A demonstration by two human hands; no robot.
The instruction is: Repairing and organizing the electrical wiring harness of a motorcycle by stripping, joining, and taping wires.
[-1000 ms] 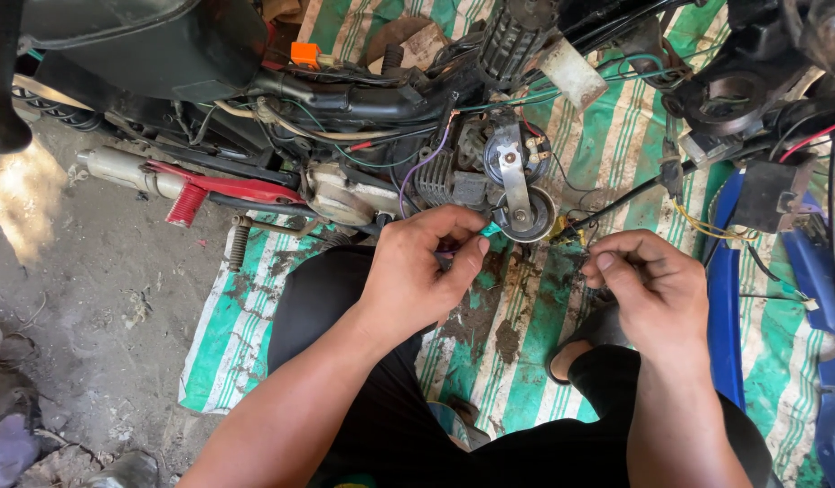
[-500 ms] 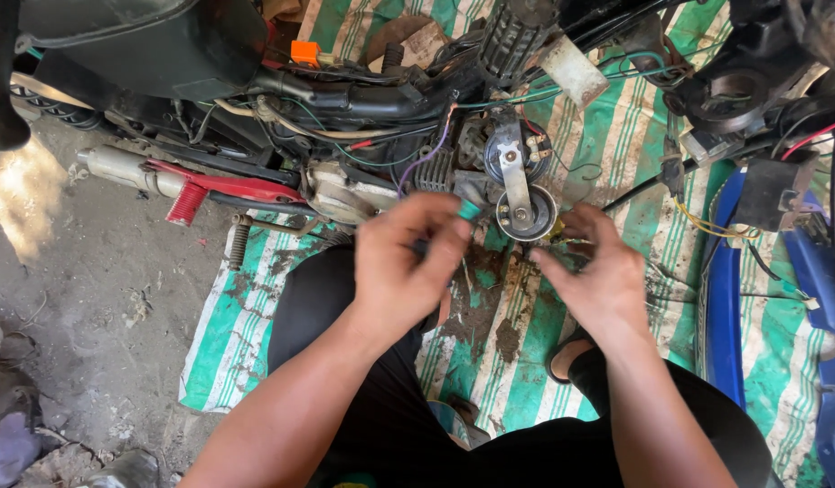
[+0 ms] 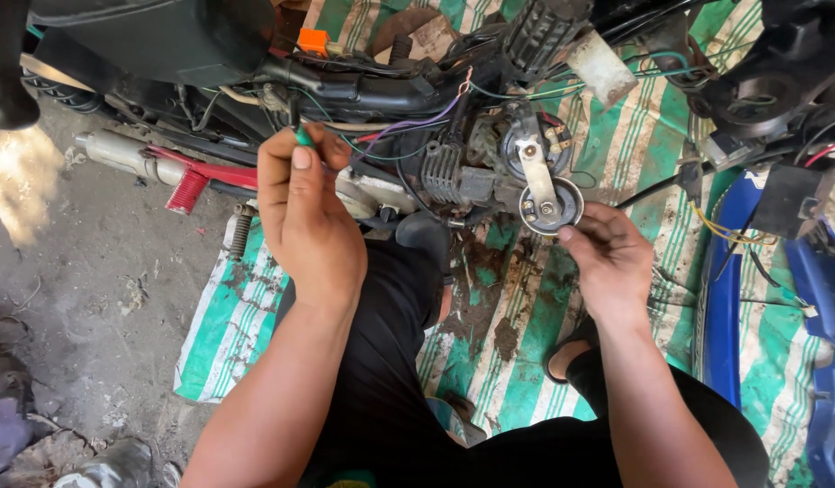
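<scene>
Left of the round horn (image 3: 550, 206), the left hand (image 3: 302, 217) has lifted away, pinching a green wire end (image 3: 303, 137); the right hand (image 3: 607, 253) now touches the horn, fingers loosely curled, perhaps gripping.

The floor is bare, dusty grey concrete ground (image 3: 101, 298), littered with small stones and scraps. A patch of bright sunlight (image 3: 15, 185) falls on it at the left, while the rest lies in shade. Spread over the ground is a green-and-white striped woven plastic mat (image 3: 228, 325), stained with dark oily dirt near its middle. What may be worn dark shoes (image 3: 11, 425) sit at the lower left corner.
</scene>
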